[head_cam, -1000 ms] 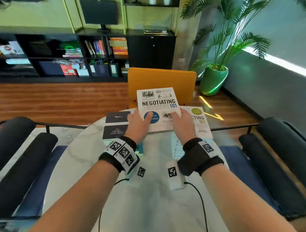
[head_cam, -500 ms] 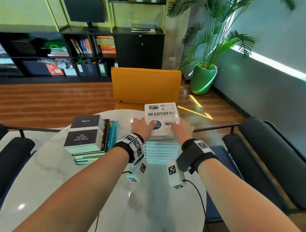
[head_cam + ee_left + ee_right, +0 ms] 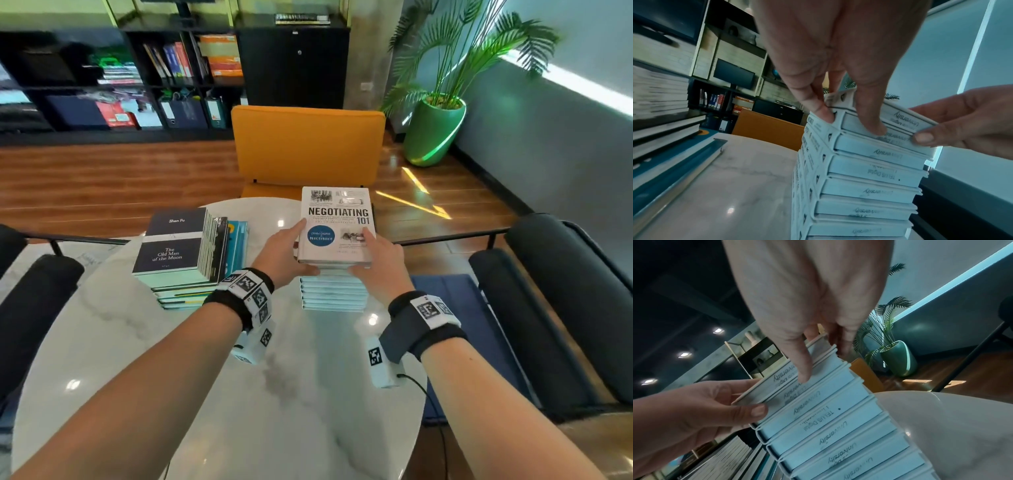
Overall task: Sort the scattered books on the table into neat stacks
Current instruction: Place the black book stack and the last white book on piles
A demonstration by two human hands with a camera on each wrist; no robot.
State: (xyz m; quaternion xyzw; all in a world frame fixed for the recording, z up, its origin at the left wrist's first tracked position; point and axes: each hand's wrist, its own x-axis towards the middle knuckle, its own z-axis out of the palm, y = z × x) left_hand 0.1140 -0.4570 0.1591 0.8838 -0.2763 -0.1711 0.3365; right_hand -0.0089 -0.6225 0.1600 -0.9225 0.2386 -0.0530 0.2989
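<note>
Holding the top book (image 3: 337,226) at its near edge, we have the left hand (image 3: 284,255) on its near-left corner and the right hand (image 3: 375,262) on its near-right corner, both equally close. Each hand pinches it, thumb under the near edge and fingers (image 3: 871,125) laid over cover and side. The book's long axis runs away from our fingers, toward the orange chair (image 3: 308,147). It rests on the white stack (image 3: 334,291) directly beneath our fingertips, its near edge overhanging slightly toward us. We judge the coming move a short push away from the fingers to square that edge. A second stack (image 3: 181,253) stands left of the left fingers on the marble table (image 3: 205,394), apart from them.
</note>
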